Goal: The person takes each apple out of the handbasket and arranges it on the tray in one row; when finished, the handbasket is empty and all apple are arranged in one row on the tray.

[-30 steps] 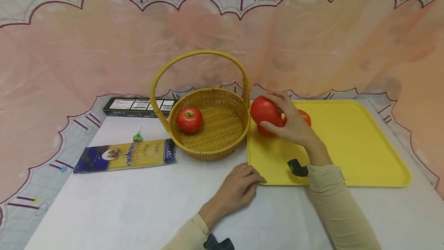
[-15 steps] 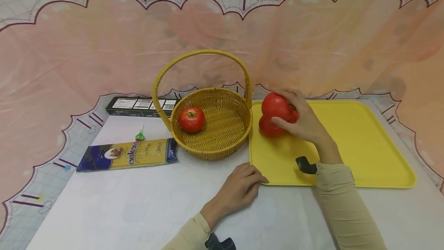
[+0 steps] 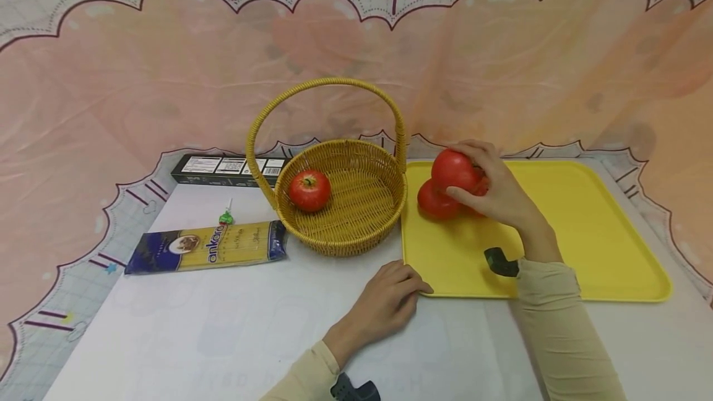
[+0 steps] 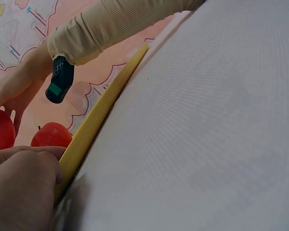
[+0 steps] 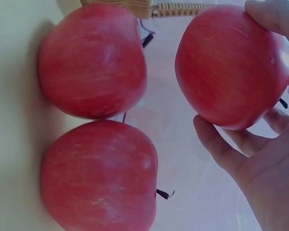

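Observation:
My right hand holds a red apple above the left part of the yellow tray, with fingers and thumb round its sides. Below it two more red apples sit on the tray: one apple and, close beside it, another apple. In the head view the second is mostly hidden by the held apple and hand. My left hand rests at the tray's front left corner, with a straight finger touching the rim. A yellow wicker basket with a tall handle stands left of the tray, one apple inside it.
Left of the basket lies a pasta packet, with a green lollipop just behind it. A long dark box lies at the back, partly behind the basket. A patterned cloth hangs behind the table.
My right hand has moved to the right with the apple, away from the basket and further over the tray. My left hand stays at the tray corner.

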Demonstrator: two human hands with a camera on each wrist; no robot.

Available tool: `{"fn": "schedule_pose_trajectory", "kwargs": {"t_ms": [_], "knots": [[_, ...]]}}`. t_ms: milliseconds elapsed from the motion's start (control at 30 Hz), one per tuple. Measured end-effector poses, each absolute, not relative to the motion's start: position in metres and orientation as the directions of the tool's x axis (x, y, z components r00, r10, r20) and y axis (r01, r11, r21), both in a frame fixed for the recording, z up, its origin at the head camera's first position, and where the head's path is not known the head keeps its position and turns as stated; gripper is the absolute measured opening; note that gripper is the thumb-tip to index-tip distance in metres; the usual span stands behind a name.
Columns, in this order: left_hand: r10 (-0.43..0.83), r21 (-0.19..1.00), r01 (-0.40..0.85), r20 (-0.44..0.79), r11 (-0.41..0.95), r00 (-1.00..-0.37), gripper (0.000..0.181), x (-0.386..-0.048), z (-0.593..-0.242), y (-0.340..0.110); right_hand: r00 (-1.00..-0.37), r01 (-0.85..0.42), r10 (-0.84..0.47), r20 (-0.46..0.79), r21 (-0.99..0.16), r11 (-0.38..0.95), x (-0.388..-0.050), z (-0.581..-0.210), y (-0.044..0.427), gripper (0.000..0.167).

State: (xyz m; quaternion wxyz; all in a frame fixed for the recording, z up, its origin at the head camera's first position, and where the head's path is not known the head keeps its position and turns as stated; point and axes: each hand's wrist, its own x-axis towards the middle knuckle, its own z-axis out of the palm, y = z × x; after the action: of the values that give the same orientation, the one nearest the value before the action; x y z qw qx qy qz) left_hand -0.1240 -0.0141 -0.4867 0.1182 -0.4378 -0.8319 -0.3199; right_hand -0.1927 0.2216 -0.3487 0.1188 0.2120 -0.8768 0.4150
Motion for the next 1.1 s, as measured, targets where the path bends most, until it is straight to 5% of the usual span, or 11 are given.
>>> {"fn": "schedule_pose_trajectory", "kwargs": {"t_ms": [300,1100], "knots": [[0.653,0.438,0.803,0.476,0.405,-0.589,0.025,-0.124,-0.486,-0.013,-0.911,-0.409,-0.223,0.346,-0.692,0.595,-0.214,-0.376,0.252,0.071],[0.652,0.458,0.787,0.454,0.413,-0.607,0.025,-0.124,-0.487,-0.014,-0.947,-0.303,-0.121,0.299,-0.695,0.652,-0.213,-0.376,0.277,0.069]]}}
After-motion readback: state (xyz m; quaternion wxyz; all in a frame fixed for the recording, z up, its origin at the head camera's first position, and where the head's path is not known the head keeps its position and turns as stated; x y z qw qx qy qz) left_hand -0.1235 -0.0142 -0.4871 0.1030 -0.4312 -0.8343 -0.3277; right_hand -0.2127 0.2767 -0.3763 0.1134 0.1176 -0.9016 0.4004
